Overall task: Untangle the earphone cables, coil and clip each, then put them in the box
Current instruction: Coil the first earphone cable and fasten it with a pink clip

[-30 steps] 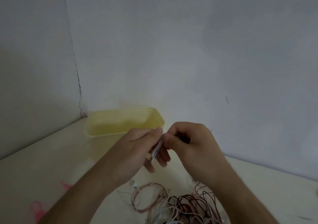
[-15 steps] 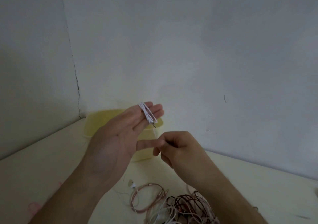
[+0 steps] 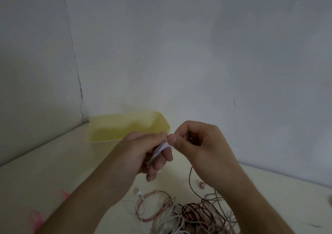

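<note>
Sitting at the table's far left corner, yellow box (image 3: 111, 127) | tangled cables (image 3: 194, 214) heaped at near edge | left hand (image 3: 143, 154) curled round white coil (image 3: 160, 150); right hand (image 3: 201, 143) pinches its top | coil light, limp, springy: grip across all loops.

The yellow box (image 3: 125, 127) looks like smooth plastic with a soft, half-matt sheen. The bench (image 3: 45, 176) is pale cream, smooth and matt. Behind it the wall (image 3: 179, 54) is painted plaster, matt, with a thin crack running down. The white earphone cable (image 3: 159, 150) is slick and rubbery; the tangled cables (image 3: 197, 214) look braided, dull pink and dark red. The pink clips (image 3: 36, 219) seem translucent plastic.
</note>
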